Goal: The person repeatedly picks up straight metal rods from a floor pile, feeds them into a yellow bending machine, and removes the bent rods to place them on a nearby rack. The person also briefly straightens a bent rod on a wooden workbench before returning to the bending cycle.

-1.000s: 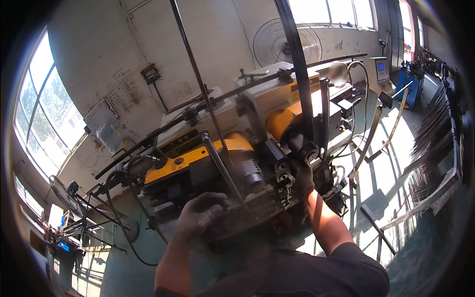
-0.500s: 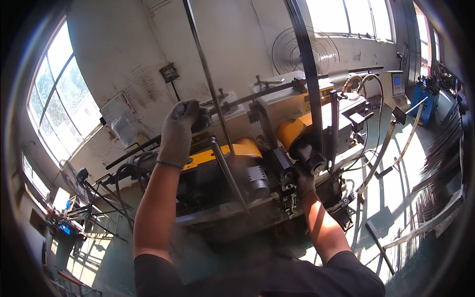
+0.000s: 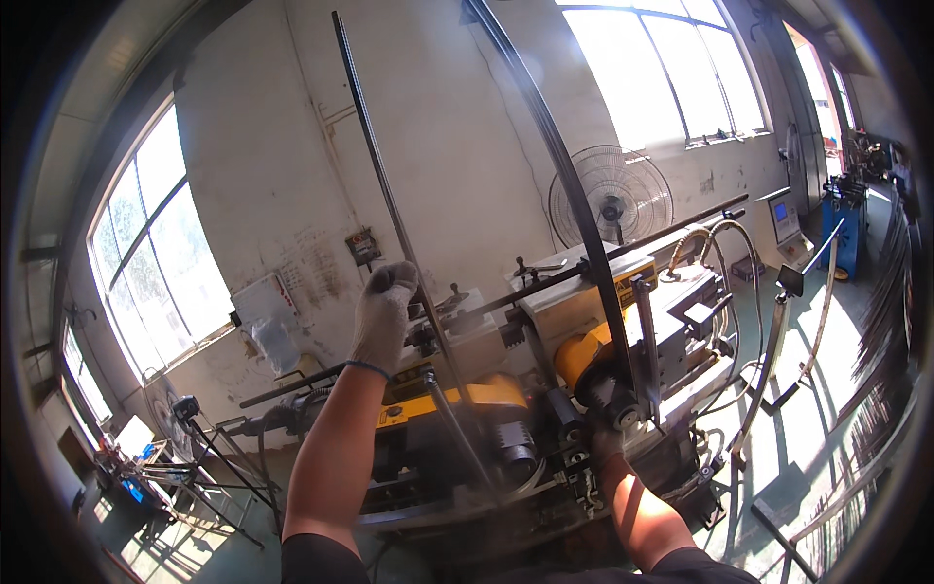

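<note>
My left hand (image 3: 383, 297), in a light knitted glove, is raised on the left of the machine. Its fingers are curled in against a thin upright metal bar (image 3: 377, 161) and appear closed on it. A second, wider dark bar (image 3: 545, 127) rises from the right bending head (image 3: 613, 397). Low beside that head, my right hand (image 3: 608, 443) reaches in among the machine parts; it is gloved and in shadow, its fingers hidden. The bending machine (image 3: 443, 399) has yellow covers and dark toothed rollers. A short slanted metal bar (image 3: 452, 419) stands between my arms.
A large wire-cage fan (image 3: 611, 204) stands behind the machine at the wall. Looped hoses (image 3: 720, 234) and a grey control console (image 3: 786, 229) are on the right. Long metal strips (image 3: 876, 321) lie at the far right; a tripod-like stand (image 3: 219, 438) is at left.
The whole view has tilted, so the machine and both bars sit lower and further right. My left hand has come closer to the thin bar. My right hand stays by the right bending head.
</note>
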The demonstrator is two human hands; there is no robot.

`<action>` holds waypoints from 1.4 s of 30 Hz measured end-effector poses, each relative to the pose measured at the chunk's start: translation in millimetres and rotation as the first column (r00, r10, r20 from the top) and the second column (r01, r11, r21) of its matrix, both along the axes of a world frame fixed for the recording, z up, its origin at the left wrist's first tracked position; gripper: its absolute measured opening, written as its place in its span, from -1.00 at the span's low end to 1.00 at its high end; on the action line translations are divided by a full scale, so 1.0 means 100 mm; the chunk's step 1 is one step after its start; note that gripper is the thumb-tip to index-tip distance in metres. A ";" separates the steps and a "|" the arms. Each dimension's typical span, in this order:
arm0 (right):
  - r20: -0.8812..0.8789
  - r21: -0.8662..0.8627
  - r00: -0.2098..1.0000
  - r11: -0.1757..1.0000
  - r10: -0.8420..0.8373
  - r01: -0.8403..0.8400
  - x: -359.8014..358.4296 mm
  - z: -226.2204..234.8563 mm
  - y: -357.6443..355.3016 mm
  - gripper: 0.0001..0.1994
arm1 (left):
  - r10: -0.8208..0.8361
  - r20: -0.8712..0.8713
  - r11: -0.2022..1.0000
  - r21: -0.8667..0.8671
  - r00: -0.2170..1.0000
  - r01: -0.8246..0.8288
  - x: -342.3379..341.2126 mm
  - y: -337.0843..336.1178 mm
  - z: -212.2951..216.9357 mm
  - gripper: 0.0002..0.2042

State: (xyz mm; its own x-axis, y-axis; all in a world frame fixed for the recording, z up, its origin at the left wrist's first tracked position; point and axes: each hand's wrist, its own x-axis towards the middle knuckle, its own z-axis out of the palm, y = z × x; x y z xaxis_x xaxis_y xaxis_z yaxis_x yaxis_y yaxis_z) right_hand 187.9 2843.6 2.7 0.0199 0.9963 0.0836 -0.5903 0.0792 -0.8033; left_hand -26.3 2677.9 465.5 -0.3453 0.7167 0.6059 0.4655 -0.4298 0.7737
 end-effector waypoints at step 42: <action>0.192 -0.018 0.980 0.999 0.051 -0.049 0.08 -0.28 -0.19 -0.73 | 0.148 -0.512 0.958 -0.137 0.846 -0.250 -0.46 0.30 -0.39 -0.66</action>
State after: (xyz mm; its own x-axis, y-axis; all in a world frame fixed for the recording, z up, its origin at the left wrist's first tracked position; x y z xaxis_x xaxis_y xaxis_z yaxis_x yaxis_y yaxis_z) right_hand 195.9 2824.8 -25.1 -0.0452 0.9967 0.0676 -0.4275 0.0418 -0.9031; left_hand -72.2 2707.4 426.6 -0.1868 0.7837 0.5924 0.8653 -0.1543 0.4770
